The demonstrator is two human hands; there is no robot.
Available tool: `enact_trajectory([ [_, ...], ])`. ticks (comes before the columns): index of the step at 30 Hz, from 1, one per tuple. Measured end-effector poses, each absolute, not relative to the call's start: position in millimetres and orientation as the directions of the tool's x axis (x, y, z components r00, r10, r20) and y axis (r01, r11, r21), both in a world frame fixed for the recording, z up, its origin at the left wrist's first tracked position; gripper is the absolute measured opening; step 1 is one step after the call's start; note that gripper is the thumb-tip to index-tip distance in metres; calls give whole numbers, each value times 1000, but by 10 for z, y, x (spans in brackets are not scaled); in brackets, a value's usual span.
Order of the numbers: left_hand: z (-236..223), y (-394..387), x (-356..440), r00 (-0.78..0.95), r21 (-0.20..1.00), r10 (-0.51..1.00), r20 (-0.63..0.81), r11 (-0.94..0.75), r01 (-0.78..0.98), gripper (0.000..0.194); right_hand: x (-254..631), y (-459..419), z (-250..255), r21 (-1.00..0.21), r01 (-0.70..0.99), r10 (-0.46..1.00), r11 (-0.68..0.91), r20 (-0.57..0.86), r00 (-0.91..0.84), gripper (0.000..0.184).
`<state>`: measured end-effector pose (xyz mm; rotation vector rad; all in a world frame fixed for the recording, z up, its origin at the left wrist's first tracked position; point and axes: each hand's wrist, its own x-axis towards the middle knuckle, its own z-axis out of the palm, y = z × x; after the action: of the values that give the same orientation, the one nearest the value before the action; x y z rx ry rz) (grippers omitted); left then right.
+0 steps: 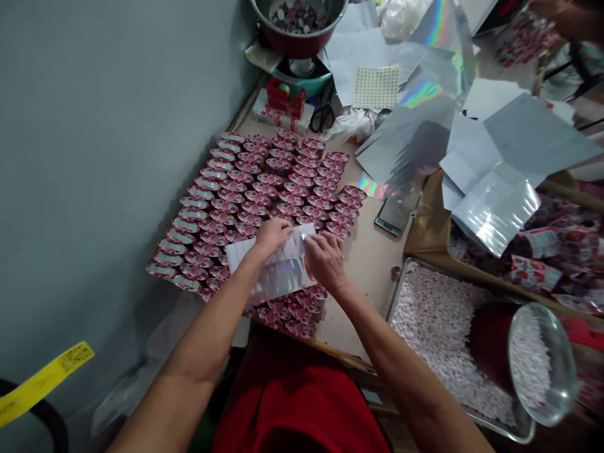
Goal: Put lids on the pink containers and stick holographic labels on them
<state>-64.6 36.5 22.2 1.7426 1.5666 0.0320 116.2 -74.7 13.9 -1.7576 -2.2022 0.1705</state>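
Note:
A shiny white-and-silver sheet of strip stickers (276, 283) is held over rows of small red-and-pink packs (236, 195) with oval tops. My left hand (272, 237) is closed on the upper edge of the sheet, its fingers curled. At the right edge, my right hand (325, 259) has its fingers pinched against the sheet; whether a single strip is between them is hidden. Packs in the leftmost column have pale silvery strips along their tops, while most others show pink ovals.
Beyond the packs are a metal bowl (302, 39) on a scale, a red tape dispenser (285, 99) and black scissors (323, 111). Silver sheets (425, 141) spread rightward. A phone-like device (395, 216) lies nearby. A metal tray (394, 302) of small pale pieces sits right, with a tipped bowl (493, 346).

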Motion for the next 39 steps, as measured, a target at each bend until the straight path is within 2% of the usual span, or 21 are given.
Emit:
enact_trajectory([
  [2, 238, 272, -573, 184, 482, 878, -441, 59, 874, 20, 1218, -858, 290, -270, 939, 970, 214, 170, -172, 20],
  [4, 227, 189, -444, 129, 457, 907, -400, 75, 886, 20, 1255, -986, 475, -255, 947, 976, 197, 143, -165, 23],
  [6, 198, 149, -285, 114, 494, 932, -345, 77, 866, 20, 1260, -1120, 697, -297, 943, 987, 148, 102, -123, 24],
  [8, 172, 148, -156, 155, 606, 952, -266, 40, 795, 17, 1233, -1231, 934, -430, 902, 999, 42, 43, -26, 19],
  [10, 165, 137, -128, 185, 749, 973, -135, -22, 663, 14, 1182, -1294, 1143, -644, 754, 992, -127, -74, 104, 12],
  [12, 181, 47, -243, 84, 850, 996, -29, -19, 526, 16, 1111, -1305, 1270, -836, 456, 951, -307, -254, 175, 14],
  [13, 196, -44, -350, -14, 889, 1000, -25, 29, 457, 18, 1067, -1297, 1292, -883, 273, 922, -381, -343, 178, 18],
  [14, 214, -167, -479, -113, 923, 991, -74, 111, 368, 22, 1016, -1287, 1286, -895, 96, 894, -435, -417, 167, 22],
  [16, 253, -480, -764, -200, 936, 926, -321, 343, 85, 45, 890, -1276, 1207, -854, -169, 849, -492, -514, 124, 28],
  [18, 289, -819, -1020, -42, 790, 806, -590, 566, -238, 66, 736, -1296, 1086, -795, -296, 815, -530, -574, 81, 31],
  [19, 304, -971, -1121, 68, 682, 744, -664, 641, -352, 72, 655, -1320, 1027, -767, -325, 798, -553, -600, 59, 33],
  [21, 328, -1213, -1262, 194, 532, 676, -711, 698, -480, 75, 502, -1390, 935, -717, -355, 759, -600, -651, 31, 36],
  [22, 338, -1300, -1307, 197, 509, 673, -713, 690, -514, 71, 435, -1431, 905, -693, -361, 736, -624, -676, 27, 38],
  [26, 362, -1518, -1421, 64, 564, 688, -723, 642, -519, 49, 241, -1615, 841, -644, -347, 673, -682, -738, 49, 41],
  [33, 268, -1808, -1935, -112, 649, 670, -734, 642, -408, 38, -267, -1884, 483, -673, -251, 663, -696, -736, 136, 36],
  [36, 179, -1840, -2282, -209, 714, 685, -698, 640, -285, 31, -684, -1909, 273, -722, -185, 692, -667, -692, 206, 35],
  [39, 101, -1756, -2618, -306, 799, 760, -573, 601, -6, 21, -1102, -1842, 99, -803, -82, 760, -590, -587, 279, 34],
])
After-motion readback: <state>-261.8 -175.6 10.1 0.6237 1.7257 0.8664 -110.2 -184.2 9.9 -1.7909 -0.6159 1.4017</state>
